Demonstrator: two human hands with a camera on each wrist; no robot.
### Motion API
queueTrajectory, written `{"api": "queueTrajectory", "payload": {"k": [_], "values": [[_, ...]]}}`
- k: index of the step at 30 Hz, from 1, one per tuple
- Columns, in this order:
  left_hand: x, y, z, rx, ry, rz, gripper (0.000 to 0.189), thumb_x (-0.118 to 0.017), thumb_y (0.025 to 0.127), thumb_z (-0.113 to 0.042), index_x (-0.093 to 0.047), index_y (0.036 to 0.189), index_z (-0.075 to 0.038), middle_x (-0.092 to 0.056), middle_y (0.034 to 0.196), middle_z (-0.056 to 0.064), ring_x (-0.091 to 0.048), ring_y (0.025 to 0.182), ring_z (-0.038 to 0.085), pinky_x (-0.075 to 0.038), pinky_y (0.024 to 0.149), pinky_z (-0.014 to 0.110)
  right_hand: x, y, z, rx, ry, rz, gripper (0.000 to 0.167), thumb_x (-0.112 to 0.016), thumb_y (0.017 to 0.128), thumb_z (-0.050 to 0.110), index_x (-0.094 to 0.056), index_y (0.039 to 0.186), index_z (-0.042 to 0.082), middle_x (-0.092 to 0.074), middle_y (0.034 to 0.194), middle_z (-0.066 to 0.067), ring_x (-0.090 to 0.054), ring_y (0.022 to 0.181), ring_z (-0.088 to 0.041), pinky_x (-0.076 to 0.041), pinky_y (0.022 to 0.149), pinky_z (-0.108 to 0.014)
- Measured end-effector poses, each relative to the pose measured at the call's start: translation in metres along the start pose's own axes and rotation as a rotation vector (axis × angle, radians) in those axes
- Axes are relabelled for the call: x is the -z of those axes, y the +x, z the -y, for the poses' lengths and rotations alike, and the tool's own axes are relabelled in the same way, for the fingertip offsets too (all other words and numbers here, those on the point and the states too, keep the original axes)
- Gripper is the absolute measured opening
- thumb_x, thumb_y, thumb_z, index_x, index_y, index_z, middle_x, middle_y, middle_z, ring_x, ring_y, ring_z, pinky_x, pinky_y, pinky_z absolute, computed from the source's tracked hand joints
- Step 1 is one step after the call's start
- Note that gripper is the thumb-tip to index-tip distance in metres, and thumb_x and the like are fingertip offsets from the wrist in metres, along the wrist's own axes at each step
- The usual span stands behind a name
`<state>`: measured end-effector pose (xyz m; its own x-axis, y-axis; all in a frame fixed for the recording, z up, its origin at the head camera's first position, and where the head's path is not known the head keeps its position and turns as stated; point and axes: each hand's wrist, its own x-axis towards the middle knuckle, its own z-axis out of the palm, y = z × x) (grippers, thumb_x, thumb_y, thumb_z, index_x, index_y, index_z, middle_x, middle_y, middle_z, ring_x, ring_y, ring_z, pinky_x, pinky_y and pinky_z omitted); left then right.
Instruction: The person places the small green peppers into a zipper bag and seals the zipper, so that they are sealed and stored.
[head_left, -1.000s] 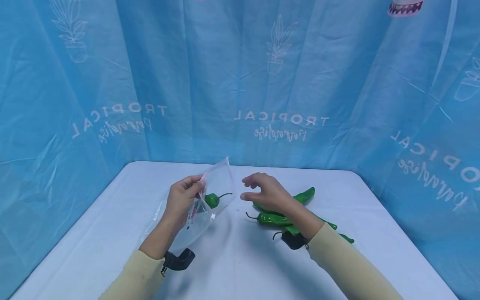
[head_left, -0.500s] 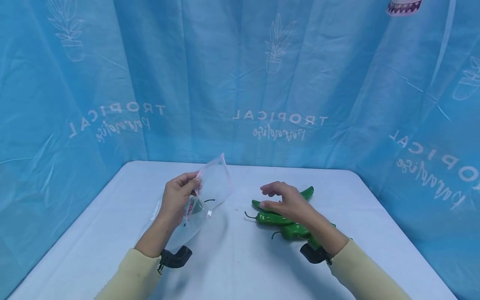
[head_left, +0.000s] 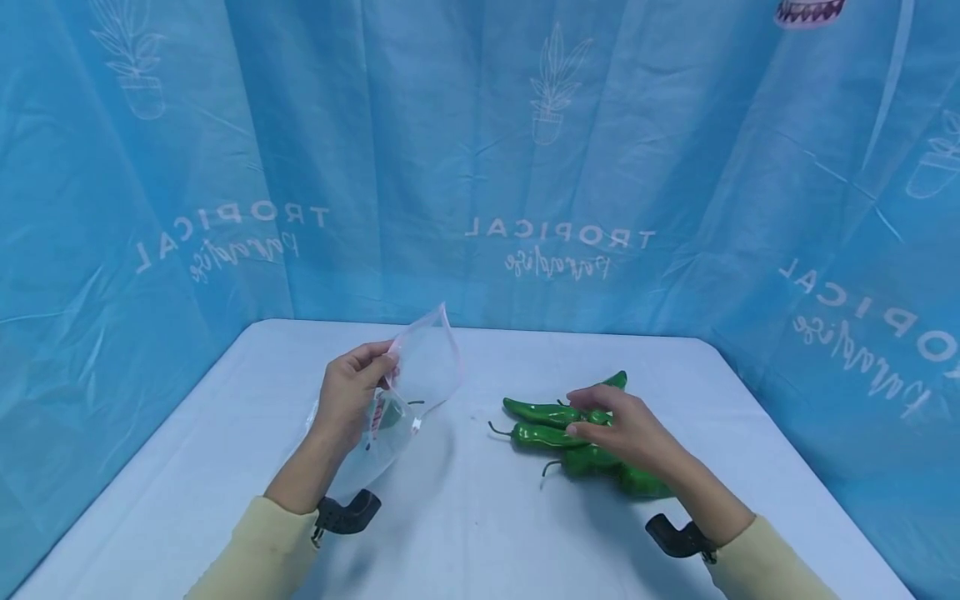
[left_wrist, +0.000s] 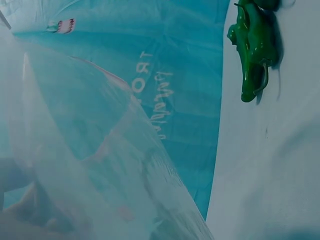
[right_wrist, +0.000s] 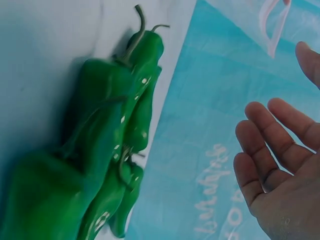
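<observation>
Green pepper pile (head_left: pixel 543 436) is on the white table (head_left: pixel 472 542). Right hand (head_left: pixel 630 425) is over the pile's right part, thumb and fingers spread, slightly bent, gripping nothing. Left of the pile, left hand (head_left: pixel 351 390) pinches the rim of a clear zip bag (head_left: pixel 431 362), mouth gaping. Probably one green pepper (head_left: pixel 392 412) inside; plastic blurs it. Blue printed curtain (head_left: pixel 420 167) behind the pile.
</observation>
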<state>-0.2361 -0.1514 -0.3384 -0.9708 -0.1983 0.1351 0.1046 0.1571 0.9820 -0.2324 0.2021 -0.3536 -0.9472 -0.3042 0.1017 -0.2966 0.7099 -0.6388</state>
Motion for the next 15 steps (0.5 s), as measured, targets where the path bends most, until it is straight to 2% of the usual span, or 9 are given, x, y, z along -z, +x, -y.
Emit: {"api": "queueTrajectory", "payload": {"k": [5, 10, 15], "values": [[0.001, -0.001, -0.001, -0.008, -0.005, -0.002, 0.034, -0.059, 0.093, -0.028, -0.063, 0.119, -0.007, -0.064, 0.094, 0.002, -0.056, 0.077, 0.011, -0.044, 0.078, 0.028, 0.005, -0.01, -0.016, -0.014, -0.002, -0.005, 0.055, -0.071, 0.08, 0.045, -0.059, 0.125, 0.016, -0.061, 0.124, -0.005, -0.056, 0.118, -0.027, -0.047, 0.094, -0.049], [0.001, -0.001, -0.001, -0.007, -0.009, -0.006, 0.034, -0.059, 0.093, -0.028, -0.062, 0.12, -0.007, -0.063, 0.091, 0.0, -0.056, 0.077, 0.01, -0.044, 0.079, 0.029, 0.012, -0.021, -0.031, -0.033, -0.021, -0.015, 0.052, -0.07, 0.082, 0.041, -0.058, 0.125, 0.014, -0.061, 0.125, -0.007, -0.054, 0.118, -0.03, -0.045, 0.096, -0.052], [0.001, -0.001, 0.0, 0.008, -0.018, -0.01, 0.034, -0.059, 0.092, -0.028, -0.063, 0.12, -0.008, -0.064, 0.102, 0.01, -0.056, 0.078, 0.011, -0.042, 0.081, 0.031, 0.019, -0.03, -0.046, -0.047, -0.037, -0.025, 0.053, -0.068, 0.083, 0.042, -0.058, 0.125, 0.012, -0.062, 0.124, -0.009, -0.052, 0.119, -0.034, -0.044, 0.095, -0.053]]}}
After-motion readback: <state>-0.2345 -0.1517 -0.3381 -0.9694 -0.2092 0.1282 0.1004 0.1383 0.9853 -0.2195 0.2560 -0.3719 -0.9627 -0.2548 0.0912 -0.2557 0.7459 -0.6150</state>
